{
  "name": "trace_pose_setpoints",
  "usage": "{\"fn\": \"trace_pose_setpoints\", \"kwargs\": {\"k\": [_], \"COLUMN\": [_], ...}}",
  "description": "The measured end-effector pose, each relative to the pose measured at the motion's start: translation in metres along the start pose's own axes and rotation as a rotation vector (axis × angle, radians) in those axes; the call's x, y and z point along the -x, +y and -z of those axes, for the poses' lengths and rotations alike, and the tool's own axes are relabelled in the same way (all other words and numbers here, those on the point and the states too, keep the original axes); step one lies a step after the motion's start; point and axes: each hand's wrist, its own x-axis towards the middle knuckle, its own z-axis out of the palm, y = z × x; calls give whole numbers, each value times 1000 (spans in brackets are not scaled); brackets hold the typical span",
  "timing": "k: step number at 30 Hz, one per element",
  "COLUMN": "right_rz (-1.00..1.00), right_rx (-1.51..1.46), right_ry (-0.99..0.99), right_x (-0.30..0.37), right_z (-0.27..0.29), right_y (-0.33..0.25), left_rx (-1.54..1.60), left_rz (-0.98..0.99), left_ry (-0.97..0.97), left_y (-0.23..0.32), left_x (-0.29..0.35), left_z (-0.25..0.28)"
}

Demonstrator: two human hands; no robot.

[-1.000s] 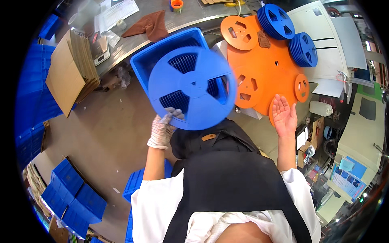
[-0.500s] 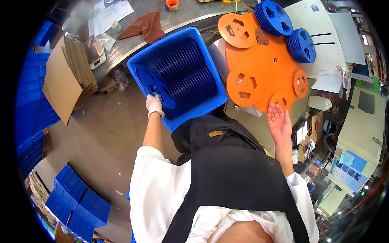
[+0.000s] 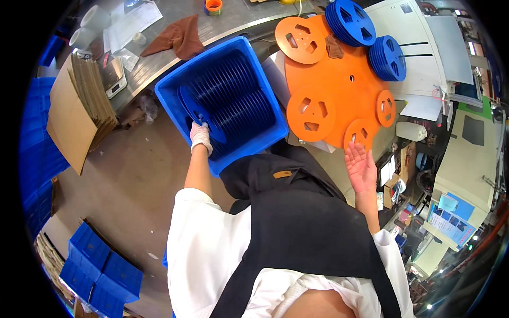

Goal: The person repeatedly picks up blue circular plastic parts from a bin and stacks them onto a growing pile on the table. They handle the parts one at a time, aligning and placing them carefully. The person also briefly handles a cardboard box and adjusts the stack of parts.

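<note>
At ten o'clock from the middle of the head view, grips the edge of a blue reel [image 3: 213, 129] with the left hand [image 3: 200, 137], gloved in white and curled closed, fingertips partly hidden. Has this reel inside a blue bin [image 3: 252, 148] at eleven o'clock, slanted toward the bin's own nine-o'clock side, beside a packed row of reels [image 3: 236, 87] standing on edge. Cannot tell whether it touches that row.

At three o'clock, holds out the bare right hand [image 3: 361, 168], palm up, spread open, with nothing in its grasp. Overlaps in view, with these fingertips, a small orange disc [image 3: 359, 131]; cannot tell whether touching.

Between one and two o'clock, faces a big orange plate [image 3: 350, 100]. Bears on it that small disc at its five, another small disc [image 3: 385, 108] at its four, a larger orange disc [image 3: 312, 114] near its seven, a wide reel stack [image 3: 351, 24] at its twelve and a narrower reel stack [image 3: 389, 58] at its two.

From ten to twelve, has a metal counter [image 3: 238, 20] beyond the bin, bearing a brown cloth [image 3: 183, 38] and a scale [image 3: 119, 79]. At eight, shows blue crates [image 3: 103, 270] on the floor [image 3: 127, 191].
</note>
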Motion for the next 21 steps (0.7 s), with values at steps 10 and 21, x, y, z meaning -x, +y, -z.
{"fn": "trace_pose_setpoints", "kwargs": {"k": [10, 21], "right_rz": [-178, -43], "right_rx": [120, 747], "right_ry": [-47, -77], "right_x": [-105, -500], "right_z": [6, -52], "right_y": [-45, -130], "left_rx": [135, 46], "left_rz": [115, 440], "left_ry": [-134, -391], "left_y": [-11, -97], "left_x": [57, 158], "left_z": [-59, -163]}}
